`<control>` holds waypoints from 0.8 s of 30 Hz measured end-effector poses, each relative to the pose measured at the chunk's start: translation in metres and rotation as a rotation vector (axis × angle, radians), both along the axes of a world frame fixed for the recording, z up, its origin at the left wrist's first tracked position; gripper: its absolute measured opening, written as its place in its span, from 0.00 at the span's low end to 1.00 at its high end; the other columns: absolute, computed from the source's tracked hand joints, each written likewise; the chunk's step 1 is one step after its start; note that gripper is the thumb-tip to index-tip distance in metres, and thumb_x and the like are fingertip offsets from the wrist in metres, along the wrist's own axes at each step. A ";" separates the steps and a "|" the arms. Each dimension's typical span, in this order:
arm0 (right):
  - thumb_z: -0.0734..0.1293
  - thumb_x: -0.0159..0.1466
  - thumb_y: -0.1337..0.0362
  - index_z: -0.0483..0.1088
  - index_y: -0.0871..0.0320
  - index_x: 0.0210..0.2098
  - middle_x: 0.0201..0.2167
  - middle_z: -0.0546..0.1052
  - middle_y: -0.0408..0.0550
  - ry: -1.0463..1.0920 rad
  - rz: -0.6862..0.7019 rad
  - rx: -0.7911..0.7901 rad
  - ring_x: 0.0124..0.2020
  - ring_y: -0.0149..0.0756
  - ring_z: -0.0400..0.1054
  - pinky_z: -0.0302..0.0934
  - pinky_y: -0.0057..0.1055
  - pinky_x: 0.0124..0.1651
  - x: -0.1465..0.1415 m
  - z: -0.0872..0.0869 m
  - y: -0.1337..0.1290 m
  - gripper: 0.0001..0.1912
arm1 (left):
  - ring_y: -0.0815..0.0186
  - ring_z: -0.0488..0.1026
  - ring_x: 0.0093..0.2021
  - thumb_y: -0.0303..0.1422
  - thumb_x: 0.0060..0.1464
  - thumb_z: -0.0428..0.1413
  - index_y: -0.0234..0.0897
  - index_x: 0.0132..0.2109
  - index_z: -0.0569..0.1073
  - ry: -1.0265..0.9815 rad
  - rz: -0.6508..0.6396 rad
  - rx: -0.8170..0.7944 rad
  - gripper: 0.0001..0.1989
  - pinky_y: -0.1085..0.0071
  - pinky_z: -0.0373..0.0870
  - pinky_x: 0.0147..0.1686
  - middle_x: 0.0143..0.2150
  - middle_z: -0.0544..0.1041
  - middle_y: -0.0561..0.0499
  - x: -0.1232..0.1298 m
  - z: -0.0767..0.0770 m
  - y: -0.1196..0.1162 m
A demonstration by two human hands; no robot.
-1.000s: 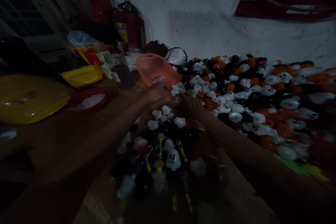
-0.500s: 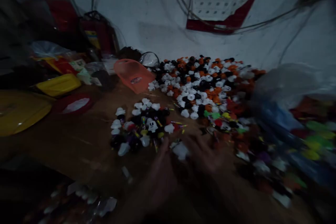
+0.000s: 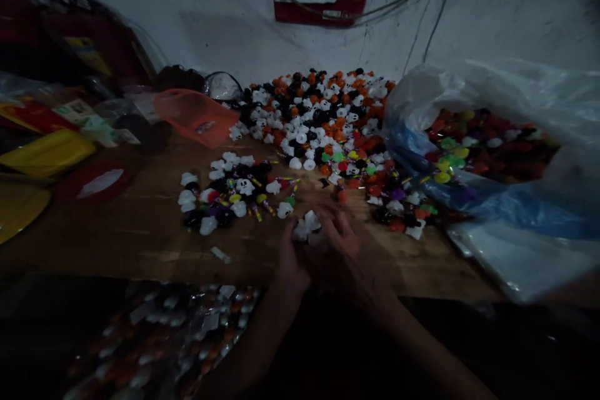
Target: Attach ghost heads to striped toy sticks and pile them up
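Near the table's front edge, my left hand (image 3: 293, 259) and my right hand (image 3: 340, 237) face each other, fingers curled round some white ghost-shaped pieces (image 3: 307, 226). How many pieces lie between the palms is too dark to tell. Just beyond and to the left is a small group of white, black and coloured pieces (image 3: 244, 186), some with striped sticks. Behind it, against the wall, spreads a big heap of orange, black and white pieces (image 3: 319, 109). Another loose cluster (image 3: 397, 200) lies to the right of my right hand.
On the right stand a large clear bag (image 3: 469, 81) of coloured pieces and flat plastic sheets (image 3: 529, 259). An orange basket (image 3: 194, 117), yellow scoop (image 3: 49, 153) and red dish (image 3: 98, 182) lie left. Bagged pieces (image 3: 164, 337) show below the table edge.
The view has swung to the right, so the clear bag shows more fully. My hands have drawn closer together round the white pieces.
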State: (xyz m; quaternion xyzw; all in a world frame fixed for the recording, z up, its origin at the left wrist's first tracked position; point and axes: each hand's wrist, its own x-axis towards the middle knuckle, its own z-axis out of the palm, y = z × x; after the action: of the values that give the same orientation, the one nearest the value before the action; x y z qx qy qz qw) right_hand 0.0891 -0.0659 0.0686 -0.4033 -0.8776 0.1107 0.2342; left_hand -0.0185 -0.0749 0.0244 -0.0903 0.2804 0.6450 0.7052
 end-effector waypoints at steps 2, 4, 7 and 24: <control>0.63 0.61 0.65 0.54 0.58 0.60 0.54 0.63 0.58 0.095 0.019 -0.012 0.49 0.41 0.65 0.69 0.35 0.44 0.004 -0.017 -0.004 0.28 | 0.63 0.76 0.36 0.38 0.55 0.52 0.34 0.40 0.73 -0.035 0.004 0.022 0.12 0.67 0.74 0.39 0.34 0.78 0.50 -0.002 -0.005 -0.001; 0.62 0.62 0.67 0.51 0.58 0.60 0.54 0.63 0.59 0.190 0.064 0.012 0.51 0.41 0.63 0.68 0.37 0.46 0.006 -0.037 -0.006 0.28 | 0.63 0.76 0.36 0.37 0.55 0.51 0.34 0.41 0.72 -0.089 -0.013 0.038 0.12 0.67 0.74 0.38 0.35 0.78 0.50 -0.003 -0.009 -0.001; 0.59 0.64 0.69 0.53 0.58 0.60 0.55 0.63 0.59 0.224 0.093 0.010 0.53 0.40 0.62 0.66 0.37 0.49 0.010 -0.059 -0.005 0.24 | 0.65 0.76 0.36 0.37 0.57 0.51 0.33 0.43 0.72 -0.125 -0.012 0.074 0.13 0.69 0.74 0.36 0.36 0.78 0.49 -0.002 -0.010 0.000; 0.58 0.64 0.69 0.69 0.55 0.50 0.45 0.75 0.47 0.325 0.221 -0.528 0.44 0.33 0.69 0.63 0.31 0.48 0.038 -0.009 0.029 0.17 | 0.69 0.73 0.32 0.37 0.43 0.64 0.34 0.38 0.74 0.590 -0.109 0.160 0.15 0.75 0.69 0.32 0.33 0.77 0.52 -0.003 -0.032 0.021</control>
State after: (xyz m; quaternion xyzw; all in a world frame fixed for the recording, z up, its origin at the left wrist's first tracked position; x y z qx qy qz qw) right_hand 0.1274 -0.0373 0.0600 -0.3296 -0.8082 0.4222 0.2450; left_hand -0.0218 -0.0537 -0.0076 0.1717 0.4256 0.6247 0.6318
